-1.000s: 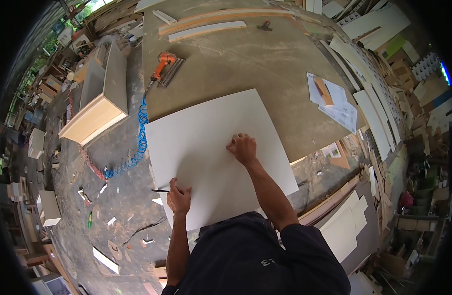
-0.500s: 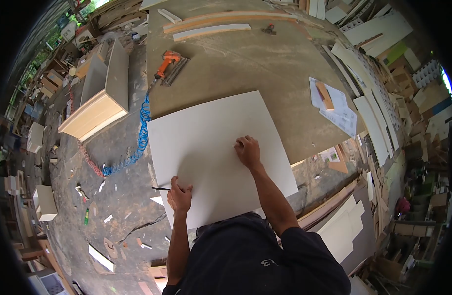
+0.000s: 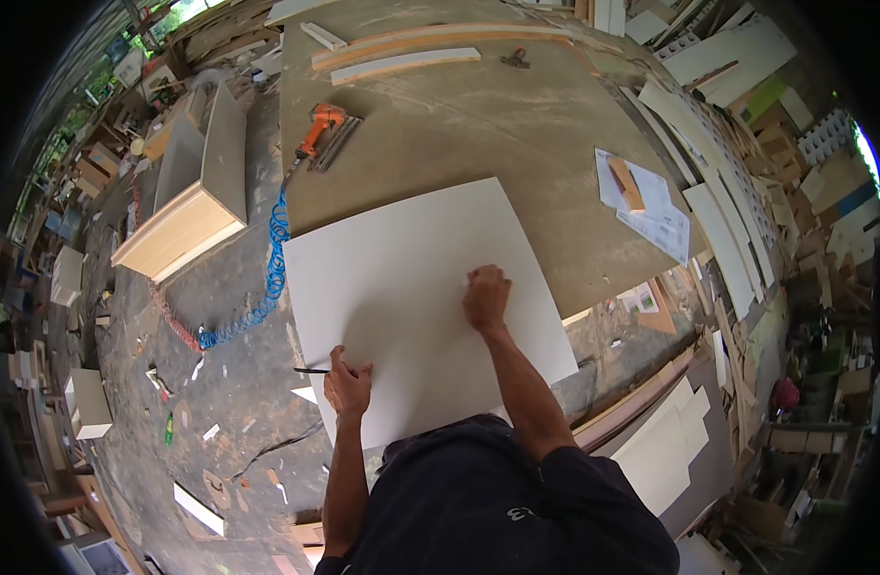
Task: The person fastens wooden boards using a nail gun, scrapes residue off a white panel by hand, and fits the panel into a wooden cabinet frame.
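A large white panel (image 3: pixel 421 240) lies over the near edge of a brown worktable. My left hand (image 3: pixel 348 385) is at the panel's left edge, closed round a thin dark stick-like tool (image 3: pixel 310 370) whose tip points left. On the right half of the panel rests my right hand (image 3: pixel 486 295), its fingers curled together and pressed to the surface. Something small and pale may be at its fingertips, too small to make out.
An orange nail gun (image 3: pixel 323 129) with a coiled blue hose (image 3: pixel 277 249) lies beyond the panel. Papers (image 3: pixel 655 206) with a wood block (image 3: pixel 626 184) lie at the right. White strips (image 3: pixel 406 64) lie at the back, a cabinet (image 3: pixel 195 206) stands left.
My right hand has moved a little to the right across the panel, with its fingers still curled. My left hand has stayed at the left edge with the dark tool.
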`<state>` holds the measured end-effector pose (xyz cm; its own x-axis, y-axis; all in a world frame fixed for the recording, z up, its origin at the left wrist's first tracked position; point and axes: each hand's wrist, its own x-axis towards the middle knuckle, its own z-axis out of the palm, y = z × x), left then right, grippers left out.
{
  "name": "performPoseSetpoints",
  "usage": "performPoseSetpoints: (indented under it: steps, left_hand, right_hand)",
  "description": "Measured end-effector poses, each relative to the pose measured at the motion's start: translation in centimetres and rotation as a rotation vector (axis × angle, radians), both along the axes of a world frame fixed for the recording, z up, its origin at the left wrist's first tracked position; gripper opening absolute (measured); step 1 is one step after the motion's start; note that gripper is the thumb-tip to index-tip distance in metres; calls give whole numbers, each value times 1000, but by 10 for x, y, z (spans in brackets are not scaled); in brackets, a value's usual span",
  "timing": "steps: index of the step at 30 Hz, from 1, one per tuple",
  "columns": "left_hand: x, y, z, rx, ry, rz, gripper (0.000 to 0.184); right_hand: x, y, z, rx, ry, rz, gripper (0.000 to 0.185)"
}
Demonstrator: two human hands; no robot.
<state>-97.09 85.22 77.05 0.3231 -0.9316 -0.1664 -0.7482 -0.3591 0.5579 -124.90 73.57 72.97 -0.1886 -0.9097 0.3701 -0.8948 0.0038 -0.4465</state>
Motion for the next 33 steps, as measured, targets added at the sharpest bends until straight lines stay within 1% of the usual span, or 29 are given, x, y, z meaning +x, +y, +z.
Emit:
performPoseSetpoints:
  steps: [1, 3, 5, 6, 7, 8, 9, 11, 13, 15, 16, 17, 18, 20, 21, 22, 23, 24, 25, 26, 27, 28, 29, 30, 31, 33]
  left_hand:
    - [0, 1, 0, 0, 3, 5, 59]
    - [1, 1, -1, -32, 2, -13, 59]
    - [1, 0, 0, -17, 7, -9, 59]
    - [1, 0, 1, -4, 9, -7, 59]
    - [1, -1, 1, -5, 10, -7, 59]
    - [1, 0, 1, -9, 9, -5, 59]
    - [1, 0, 1, -11, 9, -3, 59]
    - [1, 0, 2, -3, 13, -6, 59]
    - [1, 0, 2, 6, 14, -10, 59]
    - [1, 0, 2, 6, 5, -14, 59]
    - [0, 0, 3, 5, 6, -14, 59]
    - [0, 0, 3, 4, 5, -10, 60]
    - [0, 0, 3, 3, 3, -5, 60]
    - [0, 0, -1, -7, 0, -7, 60]
    - [2, 0, -4, -15, -6, -13, 60]
    - [2, 2, -5, -13, -11, -23, 60]
    - [3, 2, -6, -16, -23, -28, 61]
    - [3, 1, -7, -24, -34, -32, 61]
    - [2, -1, -5, -29, -36, -41, 61]
    - [1, -1, -1, -13, -32, -35, 60]
    - [1, -1, 1, 4, -29, -27, 58]
    - [3, 0, -2, 1, -32, -34, 58]
    - [6, 1, -6, -18, -39, -27, 56]
    - [8, 0, -11, -38, -44, -17, 54]
    - [9, 0, -14, -39, -45, -17, 54]
    - [12, 2, -17, -47, -8, -2, 51]
  right_hand:
    - [-15, 0, -2, -1, -90, -88, 8]
    - [-55, -6, -19, -121, -287, -294, 12]
    - [-110, -1, -32, -151, -240, -435, 18]
    - [-138, -1, -30, -105, -386, -606, 21]
    - [-164, 6, -21, -130, -407, -703, 19]
    - [-211, 11, -45, -247, -525, -742, 23]
    - [-236, 25, -30, -161, -469, -875, 24]
    - [-309, 52, -41, -155, -605, -1066, 23]
    - [-332, 88, -2, -90, -518, -1343, 24]
    - [-374, 127, -27, -194, -294, -1429, 29]
    - [-364, 136, -15, -196, -293, -1429, 29]
    - [-344, 145, 6, -142, -79, -1412, 26]
    - [-320, 148, 23, -86, 133, -1385, 25]
    - [-288, 146, 26, -399, 679, -1026, 31]
    - [-298, 139, -17, -516, 498, -743, 31]
    - [-241, 124, -10, -299, 334, -792, 37]
    - [-200, 113, -16, -179, 173, -544, 41]
    - [-133, 99, 7, -179, -179, -209, 48]
    - [-85, 88, -2, -50, 1, 35, 55]
    - [-36, 84, -8, 42, 17, 266, 63]
    - [15, 81, -7, 239, -11, 482, 68]
    - [56, 79, 4, 301, 100, 751, 71]
    - [89, 78, -1, 289, 86, 923, 73]
    - [104, 76, 18, 251, 286, 1017, 74]
    - [101, 70, 17, 249, 285, 1016, 74]
    - [85, 50, 8, 385, 207, 816, 75]
